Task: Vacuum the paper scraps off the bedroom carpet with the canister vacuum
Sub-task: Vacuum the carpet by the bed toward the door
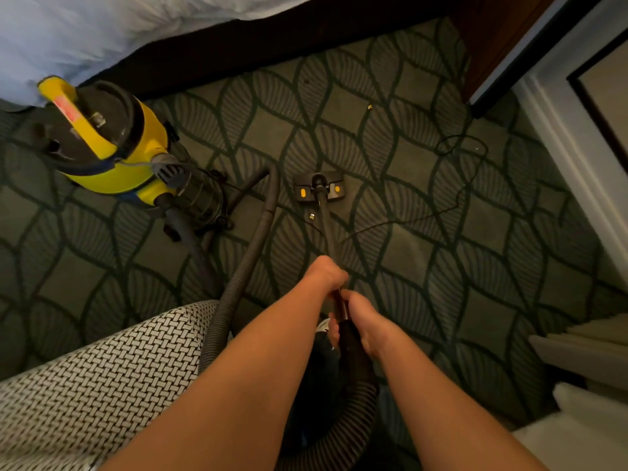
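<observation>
A yellow canister vacuum (112,144) stands on the green leaf-patterned carpet (390,253) at the left. Its ribbed hose (244,260) loops back to the wand (324,219), which ends in a black floor head (319,186) with orange marks. My left hand (326,271) grips the wand higher up. My right hand (360,322) holds the black handle just behind it. One small paper scrap (311,216) lies just behind the floor head, left of the wand. Another scrap (369,107) lies farther off, toward the wooden furniture.
A bed with white bedding (85,32) and a dark base runs along the top. A woven-pattern chair (102,379) sits at the lower left. A thin black cord (452,185) trails over the carpet at the right. Dark wooden furniture (492,45) and white trim (560,137) border the right side.
</observation>
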### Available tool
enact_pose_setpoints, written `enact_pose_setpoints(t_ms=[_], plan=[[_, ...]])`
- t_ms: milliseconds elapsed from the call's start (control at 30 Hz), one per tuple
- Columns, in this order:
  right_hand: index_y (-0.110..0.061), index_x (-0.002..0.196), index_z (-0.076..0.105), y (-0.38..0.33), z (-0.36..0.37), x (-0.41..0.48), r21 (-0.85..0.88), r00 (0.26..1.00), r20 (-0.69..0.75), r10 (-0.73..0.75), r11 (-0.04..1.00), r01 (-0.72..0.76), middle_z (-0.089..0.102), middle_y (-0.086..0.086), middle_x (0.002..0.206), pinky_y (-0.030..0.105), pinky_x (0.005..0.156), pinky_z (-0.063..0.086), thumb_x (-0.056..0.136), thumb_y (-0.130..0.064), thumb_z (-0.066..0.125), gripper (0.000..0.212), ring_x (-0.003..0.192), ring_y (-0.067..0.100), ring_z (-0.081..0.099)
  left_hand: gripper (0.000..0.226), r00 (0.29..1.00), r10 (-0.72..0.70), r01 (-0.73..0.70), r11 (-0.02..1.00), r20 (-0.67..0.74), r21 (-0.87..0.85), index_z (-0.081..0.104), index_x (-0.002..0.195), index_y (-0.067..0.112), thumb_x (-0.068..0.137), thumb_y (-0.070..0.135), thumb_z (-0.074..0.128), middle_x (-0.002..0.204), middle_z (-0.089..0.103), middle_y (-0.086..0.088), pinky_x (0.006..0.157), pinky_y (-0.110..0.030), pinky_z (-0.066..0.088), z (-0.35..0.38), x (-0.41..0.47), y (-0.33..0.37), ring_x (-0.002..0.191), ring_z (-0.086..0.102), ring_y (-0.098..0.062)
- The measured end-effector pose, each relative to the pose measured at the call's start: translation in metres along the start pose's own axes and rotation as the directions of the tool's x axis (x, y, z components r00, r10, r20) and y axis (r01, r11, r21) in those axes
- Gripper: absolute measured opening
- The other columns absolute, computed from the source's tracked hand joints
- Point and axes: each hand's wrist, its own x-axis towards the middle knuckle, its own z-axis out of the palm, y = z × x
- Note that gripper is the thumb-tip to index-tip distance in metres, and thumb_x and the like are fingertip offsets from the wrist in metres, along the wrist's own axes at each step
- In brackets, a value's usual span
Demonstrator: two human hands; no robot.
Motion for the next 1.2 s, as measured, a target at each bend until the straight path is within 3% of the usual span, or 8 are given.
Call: enact_pose_setpoints(t_ms=[167,300,467,567,700,833,1000,1200], plan=[[-0.010,0.062,0.045,0.021,0.002,-0.006,0.002,1.000,0.009,0.013,1.000,-0.013,0.039,0.004,0.048,0.017,0.033,0.034,0.098,-0.053,0.039,0.057,0.031,0.014,0.038,0.025,0.998,-0.047,0.048,0.998,0.032,-0.027,0.060,0.107,0.004,0.084,0.014,0.062,0.103,0.065,-0.017,0.087,-0.044,0.056,0.000,-0.008,-0.016,0.096,0.065,-0.032],[-0.008,0.064,0.047,0.038,-0.003,-0.011,-0.003,1.000,-0.010,0.005,1.000,-0.005,0.042,0.005,0.050,0.019,0.033,0.035,0.099,-0.053,0.039,0.057,0.032,0.015,0.040,0.010,0.996,-0.047,0.047,0.999,0.075,0.010,0.054,0.085,0.008,0.082,0.013,0.062,0.101,0.065,-0.017,0.085,-0.046,0.056,0.006,-0.018,-0.027,0.094,0.065,-0.033],[-0.007,0.063,0.048,0.052,-0.008,-0.017,-0.028,0.999,-0.033,-0.004,1.000,0.003,0.042,0.005,0.049,0.017,0.033,0.036,0.099,-0.051,0.039,0.058,0.030,0.015,0.040,0.015,0.995,-0.040,0.037,0.999,0.093,0.033,0.049,0.073,0.011,0.084,0.013,0.058,0.090,0.063,-0.013,0.061,-0.031,0.053,0.013,-0.035,-0.035,0.078,0.063,-0.027],[-0.006,0.063,0.047,0.051,-0.017,-0.023,-0.045,1.000,-0.028,-0.001,0.999,0.000,0.041,0.006,0.050,0.016,0.033,0.035,0.100,-0.050,0.038,0.057,0.029,0.015,0.039,0.020,0.998,-0.004,0.001,0.999,0.056,0.051,0.048,0.070,0.013,0.086,0.017,0.058,0.082,0.059,-0.007,0.060,-0.028,0.048,0.018,-0.044,-0.033,0.073,0.059,-0.021],[-0.006,0.069,0.049,0.044,-0.038,-0.028,-0.118,0.999,-0.031,-0.020,0.993,0.016,0.041,0.006,0.055,0.016,0.032,0.036,0.100,-0.049,0.037,0.054,0.029,0.015,0.040,0.012,0.999,-0.019,0.020,0.999,0.025,-0.030,0.054,0.077,0.010,0.085,0.017,0.059,0.078,0.059,-0.008,0.075,-0.035,0.056,0.035,-0.057,-0.023,0.082,0.065,-0.027],[-0.005,0.064,0.046,0.048,-0.066,-0.034,-0.161,1.000,-0.019,-0.020,0.987,0.017,0.040,0.007,0.052,0.015,0.031,0.035,0.101,-0.050,0.034,0.060,0.026,0.016,0.039,0.011,1.000,-0.014,0.014,1.000,-0.018,-0.010,0.056,0.085,0.007,0.085,0.017,0.060,0.080,0.059,-0.007,0.069,-0.030,0.053,0.059,-0.071,-0.017,0.077,0.061,-0.024],[-0.005,0.065,0.049,0.051,-0.092,-0.037,-0.209,0.999,-0.021,-0.037,0.977,0.032,0.041,0.007,0.049,0.017,0.031,0.035,0.101,-0.046,0.037,0.057,0.027,0.016,0.040,0.022,0.999,-0.019,0.017,0.999,-0.047,-0.035,0.062,0.103,0.006,0.086,0.020,0.059,0.096,0.062,-0.009,0.082,-0.032,0.055,0.085,-0.080,-0.014,0.096,0.064,-0.029],[-0.007,0.067,0.054,0.043,-0.108,-0.051,-0.292,0.993,-0.004,-0.119,0.950,0.113,0.041,0.007,0.049,0.017,0.033,0.035,0.099,-0.038,0.046,0.045,0.030,0.014,0.040,0.021,0.995,-0.009,-0.001,0.994,-0.095,-0.110,0.062,0.095,0.010,0.080,0.025,0.063,0.093,0.066,-0.007,0.075,-0.032,0.057,0.096,-0.083,-0.003,0.085,0.065,-0.023]])
